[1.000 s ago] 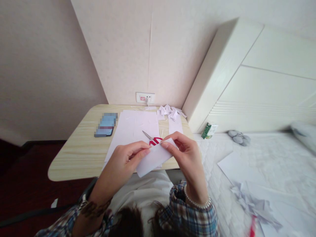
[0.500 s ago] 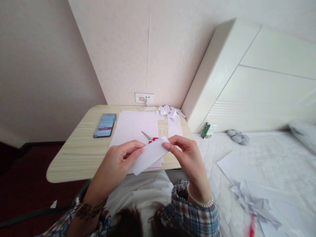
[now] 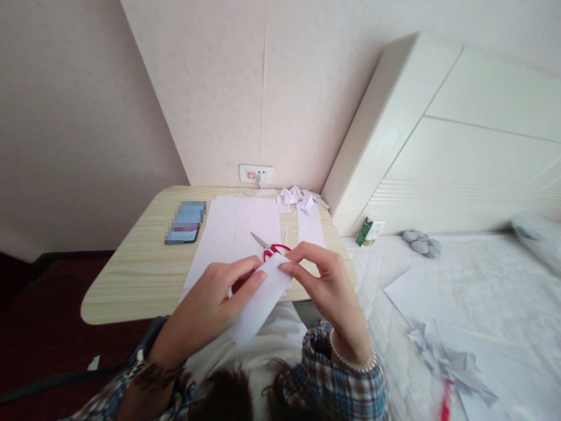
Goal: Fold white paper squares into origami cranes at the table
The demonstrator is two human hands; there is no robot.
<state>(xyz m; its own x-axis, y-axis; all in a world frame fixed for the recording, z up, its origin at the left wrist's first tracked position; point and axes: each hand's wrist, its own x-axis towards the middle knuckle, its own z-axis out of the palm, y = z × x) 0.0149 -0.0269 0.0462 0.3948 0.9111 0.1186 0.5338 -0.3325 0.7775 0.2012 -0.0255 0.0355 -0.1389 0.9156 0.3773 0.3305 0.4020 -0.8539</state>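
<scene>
A strip of white paper (image 3: pixel 258 301) hangs in the air over the near table edge and my lap, slanting down to the left. My left hand (image 3: pixel 228 289) pinches it along its left side, thumb on top. My right hand (image 3: pixel 322 272) grips its upper right corner between thumb and fingers. Just beyond the strip, red-handled scissors (image 3: pixel 268 245) lie with blades pointing away to the left, partly hidden by the paper. Under them spread large white sheets (image 3: pixel 239 228). Folded paper pieces (image 3: pixel 298 197) are heaped at the far right corner of the table.
A phone (image 3: pixel 186 223) lies on the left of the wooden table (image 3: pixel 131 275). Against the back wall is a power socket (image 3: pixel 256 173). On the bed at right are a green and white carton (image 3: pixel 369 231), a grey flower-shaped item (image 3: pixel 422 243), and crumpled paper (image 3: pixel 456 362).
The paper strip has tilted more steeply, its lower end swinging down and toward me. More of the scissors' red handles shows. Both hands keep their hold.
</scene>
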